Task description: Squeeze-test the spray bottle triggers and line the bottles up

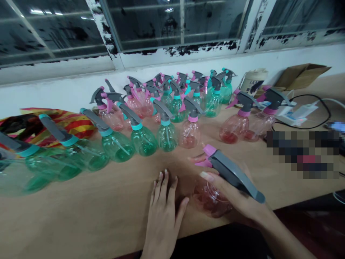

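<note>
My right hand [225, 189] is wrapped round the neck of a pink spray bottle [211, 203] with a grey and pink trigger head. The bottle is near the table's front edge, its nozzle pointing away to the left; whether its base touches the table I cannot tell. My left hand [164, 208] lies flat on the wooden table [88, 219], fingers stretched out, holding nothing. Beyond it stand a green spray bottle [167, 136] and a clear pink spray bottle [190, 133]. Two more pink bottles [234, 126] stand side by side to the right.
Several green bottles [118, 145] form a row leftward, with more bottles [176, 102] crowded by the wall. A striped red and yellow bag [78, 124] lies behind the left ones. At the back right are a white container [253, 81], a cardboard box [302, 77] and a black cable [329, 111].
</note>
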`<state>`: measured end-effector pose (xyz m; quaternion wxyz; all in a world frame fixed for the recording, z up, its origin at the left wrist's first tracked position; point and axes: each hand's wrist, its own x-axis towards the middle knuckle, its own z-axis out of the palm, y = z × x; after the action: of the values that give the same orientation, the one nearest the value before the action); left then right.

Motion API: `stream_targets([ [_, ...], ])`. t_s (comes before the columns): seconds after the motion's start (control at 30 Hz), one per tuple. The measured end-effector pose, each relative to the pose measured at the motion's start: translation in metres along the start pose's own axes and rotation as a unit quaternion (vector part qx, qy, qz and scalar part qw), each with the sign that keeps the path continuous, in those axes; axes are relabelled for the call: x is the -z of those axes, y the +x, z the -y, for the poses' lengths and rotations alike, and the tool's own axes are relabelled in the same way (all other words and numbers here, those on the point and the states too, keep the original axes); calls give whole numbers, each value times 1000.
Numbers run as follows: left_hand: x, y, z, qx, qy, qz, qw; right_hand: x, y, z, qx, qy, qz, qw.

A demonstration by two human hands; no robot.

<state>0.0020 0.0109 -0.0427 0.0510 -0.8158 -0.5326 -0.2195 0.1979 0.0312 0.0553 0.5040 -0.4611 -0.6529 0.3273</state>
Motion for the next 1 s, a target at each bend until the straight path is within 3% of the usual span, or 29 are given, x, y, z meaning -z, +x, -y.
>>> stream_targets([
  [0.1, -1, -1, 0, 0, -2, -2, 1000, 1, -1, -3, -24, 17, 1, 1000],
  [0.27, 0, 0, 0, -6, 6, 5, 1000, 0, 1, -3, 29, -35, -31, 999],
  [0.47, 2, 0, -1, -1, 5, 13, 1000, -2, -1, -4, 0, -12, -35, 999],
  [0.7, 3, 1, -1, -2, 6, 17, 1000, 0, -3, -7, 53, -48, -46, 996],
  [1.0, 2, 1, 0, -10, 15, 14, 1000, 0, 0, -3, 0, -5, -4, 1000],
])
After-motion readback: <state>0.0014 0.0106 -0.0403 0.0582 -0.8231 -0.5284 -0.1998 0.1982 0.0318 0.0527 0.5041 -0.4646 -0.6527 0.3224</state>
